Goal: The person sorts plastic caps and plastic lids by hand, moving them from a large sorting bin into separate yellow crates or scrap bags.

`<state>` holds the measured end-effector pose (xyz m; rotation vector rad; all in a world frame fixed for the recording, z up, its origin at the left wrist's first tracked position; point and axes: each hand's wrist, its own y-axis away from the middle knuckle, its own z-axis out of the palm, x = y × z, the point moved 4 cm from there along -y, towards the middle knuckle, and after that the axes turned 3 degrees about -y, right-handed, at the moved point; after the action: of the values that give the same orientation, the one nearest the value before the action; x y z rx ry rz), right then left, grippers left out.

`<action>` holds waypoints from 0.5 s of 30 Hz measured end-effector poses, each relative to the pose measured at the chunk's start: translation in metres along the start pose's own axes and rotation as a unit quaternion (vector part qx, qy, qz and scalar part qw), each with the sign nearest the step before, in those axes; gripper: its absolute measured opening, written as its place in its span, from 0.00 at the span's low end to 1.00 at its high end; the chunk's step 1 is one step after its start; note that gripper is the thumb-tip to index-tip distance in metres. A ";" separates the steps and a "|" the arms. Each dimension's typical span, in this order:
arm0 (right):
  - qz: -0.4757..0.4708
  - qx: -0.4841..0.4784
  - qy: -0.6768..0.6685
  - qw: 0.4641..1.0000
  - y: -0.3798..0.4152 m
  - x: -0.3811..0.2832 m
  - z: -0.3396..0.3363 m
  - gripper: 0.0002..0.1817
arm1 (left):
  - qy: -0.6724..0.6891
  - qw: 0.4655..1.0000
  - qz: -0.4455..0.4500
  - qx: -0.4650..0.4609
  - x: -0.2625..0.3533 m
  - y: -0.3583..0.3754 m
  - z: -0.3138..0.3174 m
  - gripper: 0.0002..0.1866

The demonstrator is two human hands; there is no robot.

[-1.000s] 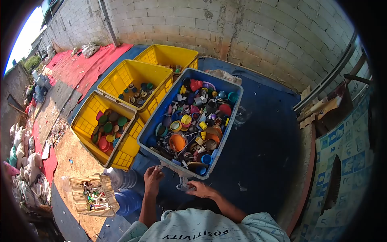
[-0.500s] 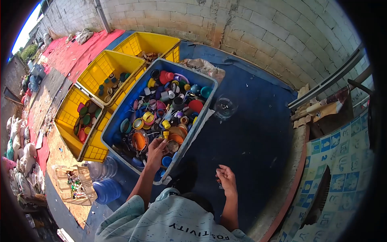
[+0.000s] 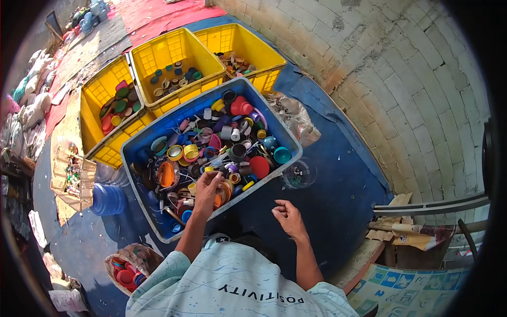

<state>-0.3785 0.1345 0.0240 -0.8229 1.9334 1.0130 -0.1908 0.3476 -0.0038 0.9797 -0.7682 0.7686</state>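
Note:
A large blue bin (image 3: 177, 232) in front of me holds a jumble of coloured plastic caps and lids. My left hand (image 3: 206, 194) is over its near side, fingers bent and pressed together among the caps; whatever they grip is hidden. A yellow cap (image 3: 209, 169) sits at its fingertips, and another small yellow cap (image 3: 191, 187) lies beside the hand. Around it are an orange lid (image 3: 166, 174), a red round lid (image 3: 259, 167) and a dark cup-shaped cap (image 3: 238, 152). Outside the bin, my right hand (image 3: 289, 219) hovers above the dark blue floor sheet, fingers half curled and apart, nothing visible in them.
Yellow crates (image 3: 150, 111) with sorted caps stand behind the bin. A clear round container (image 3: 300, 174) is at its right. A blue water jug (image 3: 109, 199), a basket (image 3: 71, 182) and a sack of red caps (image 3: 129, 272) lie left. A block wall (image 3: 391, 105) rises right.
The view has turned and tilted, bringing the sack of red caps into sight. My left hand stays low among the caps; my right hand's fingers have shifted slightly and spread.

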 end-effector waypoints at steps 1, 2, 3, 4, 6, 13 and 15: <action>-0.012 -0.016 0.025 1.000 -0.014 -0.014 -0.006 0.20 | -0.005 1.000 0.015 0.019 0.007 0.002 -0.011 0.13; -0.029 -0.020 0.049 0.998 -0.027 -0.028 -0.009 0.20 | -0.006 0.998 0.034 0.056 0.016 0.006 -0.022 0.13; -0.050 -0.027 0.073 0.996 -0.042 -0.044 -0.008 0.19 | -0.007 0.994 0.055 0.097 0.026 0.011 -0.035 0.13; -0.073 -0.033 0.078 0.994 -0.053 -0.059 -0.002 0.16 | 0.010 0.988 0.075 0.133 0.031 0.017 -0.051 0.13; -0.122 -0.093 0.116 0.981 -0.076 -0.085 0.025 0.14 | 0.023 0.971 0.099 0.216 0.039 0.034 -0.086 0.12; -0.404 -0.413 0.218 0.787 -0.091 -0.109 0.174 0.13 | 0.087 0.872 0.163 0.452 0.021 0.138 -0.129 0.09; -0.486 -0.479 0.261 0.683 -0.083 -0.109 0.205 0.15 | 0.119 0.836 0.168 0.508 0.008 0.165 -0.118 0.08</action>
<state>-0.1892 0.2923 0.0121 -2.6004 0.8083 1.0643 -0.3000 0.5151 0.0305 1.6665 -0.2599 1.6607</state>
